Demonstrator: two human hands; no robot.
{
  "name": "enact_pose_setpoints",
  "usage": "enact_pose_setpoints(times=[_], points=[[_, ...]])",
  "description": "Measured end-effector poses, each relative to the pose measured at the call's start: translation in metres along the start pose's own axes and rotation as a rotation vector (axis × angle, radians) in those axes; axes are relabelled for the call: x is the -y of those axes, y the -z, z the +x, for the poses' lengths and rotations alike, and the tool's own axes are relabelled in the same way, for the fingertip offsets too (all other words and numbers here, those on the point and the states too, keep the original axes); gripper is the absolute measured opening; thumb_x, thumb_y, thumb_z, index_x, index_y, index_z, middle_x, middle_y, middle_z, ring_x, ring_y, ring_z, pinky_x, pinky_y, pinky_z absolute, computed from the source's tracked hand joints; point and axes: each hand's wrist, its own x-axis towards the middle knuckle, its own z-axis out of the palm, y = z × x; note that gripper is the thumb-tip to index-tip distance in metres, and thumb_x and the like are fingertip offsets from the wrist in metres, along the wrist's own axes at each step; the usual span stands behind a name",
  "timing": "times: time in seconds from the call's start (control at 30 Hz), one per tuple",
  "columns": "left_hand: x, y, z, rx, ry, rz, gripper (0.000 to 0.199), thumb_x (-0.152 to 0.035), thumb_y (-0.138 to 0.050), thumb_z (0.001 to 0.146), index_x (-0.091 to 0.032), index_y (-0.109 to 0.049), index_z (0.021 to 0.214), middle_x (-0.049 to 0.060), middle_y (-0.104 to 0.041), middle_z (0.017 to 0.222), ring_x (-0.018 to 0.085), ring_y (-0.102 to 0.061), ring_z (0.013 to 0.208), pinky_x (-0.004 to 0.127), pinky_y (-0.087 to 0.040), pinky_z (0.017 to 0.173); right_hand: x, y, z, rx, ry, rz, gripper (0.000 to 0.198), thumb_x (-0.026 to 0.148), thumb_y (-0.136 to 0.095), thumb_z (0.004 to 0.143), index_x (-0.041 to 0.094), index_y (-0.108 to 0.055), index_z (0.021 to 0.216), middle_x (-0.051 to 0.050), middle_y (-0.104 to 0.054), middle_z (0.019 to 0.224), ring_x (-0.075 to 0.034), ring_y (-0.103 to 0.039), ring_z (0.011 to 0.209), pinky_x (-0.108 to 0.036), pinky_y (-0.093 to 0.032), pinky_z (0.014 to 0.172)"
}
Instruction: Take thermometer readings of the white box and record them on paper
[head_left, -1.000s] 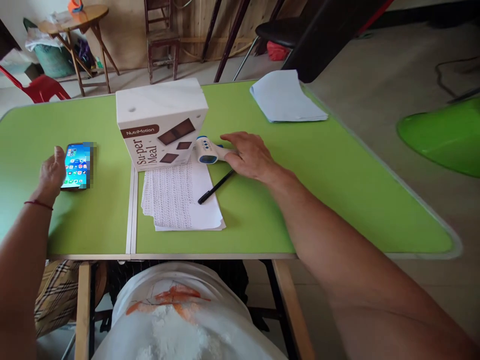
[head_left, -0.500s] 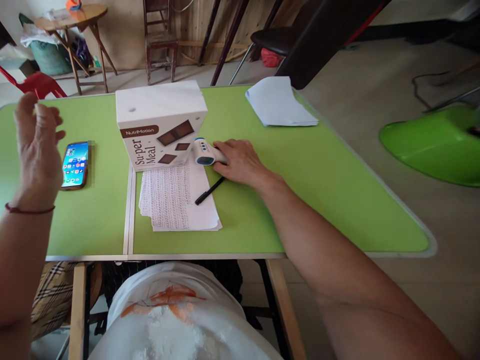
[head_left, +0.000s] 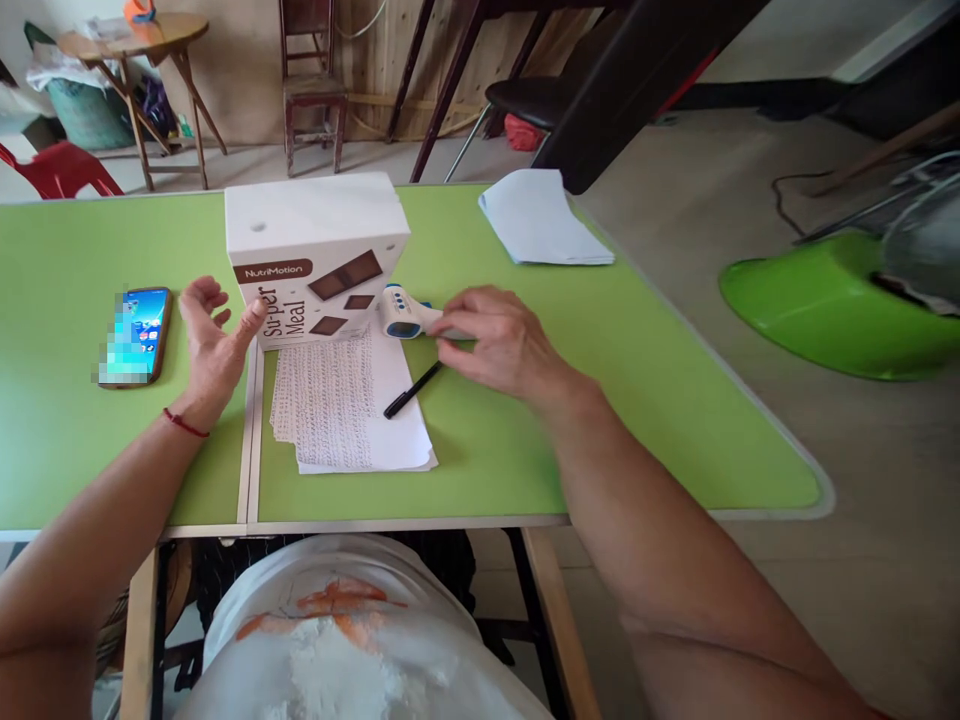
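Observation:
My left hand is open beside the box's left end, thumb apart from its curled fingers; the thumb overlaps the box's front in view, and I cannot tell if it touches. The white box, printed "NutriMotion Super Meal", stands on the back part of some handwritten sheets. At its right lies a white and blue infrared thermometer. My right hand has thumb and fingers closed around the thermometer's handle, which partly shows between them. A black pen rests across the sheets' right edge, just below that hand.
On the green table, a lit smartphone lies at the left and blank papers at the back right. A metal seam crosses the tabletop. Beyond are a red chair, a round wooden table and a green plastic object.
My left hand has come down and right, from the air near the phone to the box's left end. My right hand has lifted its fingers slightly at the thermometer, which stays in place.

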Motion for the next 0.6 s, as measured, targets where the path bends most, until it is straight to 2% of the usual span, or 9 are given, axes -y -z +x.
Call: enact_pose_setpoints(times=[0.1,0.17,0.2,0.3,0.37,0.47,0.53,0.6], points=[[-0.008,0.002,-0.005,-0.071,-0.224,0.203,0.07,-0.075,-0.072,0.069,-0.026,-0.047,0.112,0.009,-0.049,0.118,0.025,-0.053,0.104,0.042,-0.046,0.091,0.003,0.006,-0.011,0.137,0.106,0.015,0.025,0.014,-0.056,0.081,0.02,-0.077,0.094,-0.008,-0.068,0.084,-0.024,-0.064,0.081,-0.041,-0.05,0.074],[-0.016,0.001,-0.013,-0.017,-0.352,0.286,0.067,-0.074,-0.07,0.071,-0.027,-0.049,0.112,0.008,-0.05,0.114,0.025,-0.053,0.099,0.043,-0.047,0.088,0.003,0.006,-0.013,0.188,0.109,-0.036,0.027,0.011,-0.058,0.079,0.021,-0.077,0.096,-0.008,-0.069,0.083,-0.025,-0.064,0.082,-0.039,-0.049,0.072],[-0.02,-0.001,-0.018,0.056,-0.407,0.311,0.063,-0.073,-0.07,0.073,-0.027,-0.051,0.112,0.008,-0.052,0.11,0.025,-0.053,0.097,0.043,-0.047,0.087,0.003,0.005,-0.013,0.204,0.107,-0.054,0.026,0.012,-0.059,0.079,0.021,-0.077,0.095,-0.008,-0.069,0.083,-0.025,-0.065,0.081,-0.038,-0.048,0.07],[-0.025,-0.01,-0.032,0.485,-0.534,0.346,0.043,-0.06,-0.065,0.086,-0.023,-0.059,0.108,0.008,-0.059,0.101,0.025,-0.055,0.094,0.042,-0.047,0.086,0.003,0.005,-0.012,0.226,0.127,-0.061,0.019,0.013,-0.058,0.081,0.021,-0.074,0.085,-0.007,-0.07,0.079,-0.023,-0.065,0.077,-0.036,-0.046,0.067],[-0.022,-0.015,-0.039,0.745,-0.58,0.39,0.038,-0.055,-0.06,0.091,-0.021,-0.064,0.108,0.01,-0.062,0.102,0.026,-0.056,0.093,0.042,-0.046,0.085,0.005,0.007,-0.011,0.207,0.108,-0.006,0.017,0.014,-0.056,0.081,0.021,-0.071,0.08,-0.005,-0.069,0.073,-0.021,-0.064,0.071,-0.035,-0.046,0.063],[-0.014,-0.019,-0.045,0.973,-0.623,0.489,0.044,-0.056,-0.056,0.093,-0.018,-0.068,0.11,0.013,-0.062,0.103,0.027,-0.055,0.091,0.042,-0.044,0.081,0.015,0.014,-0.011,-0.004,-0.077,0.199,0.005,0.021,-0.058,0.078,0.023,-0.062,0.076,-0.002,-0.066,0.07,-0.018,-0.061,0.063,-0.033,-0.047,0.057],[-0.012,-0.019,-0.047,1.054,-0.668,0.533,0.047,-0.057,-0.054,0.093,-0.017,-0.069,0.112,0.013,-0.063,0.1,0.027,-0.054,0.087,0.041,-0.042,0.079,0.027,0.018,-0.01,-0.217,-0.202,0.409,0.005,0.025,-0.062,0.076,0.025,-0.057,0.075,0.0,-0.064,0.069,-0.016,-0.058,0.059,-0.032,-0.048,0.056],[-0.012,-0.019,-0.05,1.093,-0.715,0.585,0.047,-0.056,-0.051,0.095,-0.018,-0.069,0.116,0.012,-0.063,0.095,0.025,-0.054,0.083,0.04,-0.042,0.078,0.043,0.019,-0.008,-0.368,-0.258,0.672,0.008,0.026,-0.062,0.075,0.027,-0.053,0.074,0.002,-0.061,0.065,-0.014,-0.054,0.054,-0.031,-0.046,0.052]])
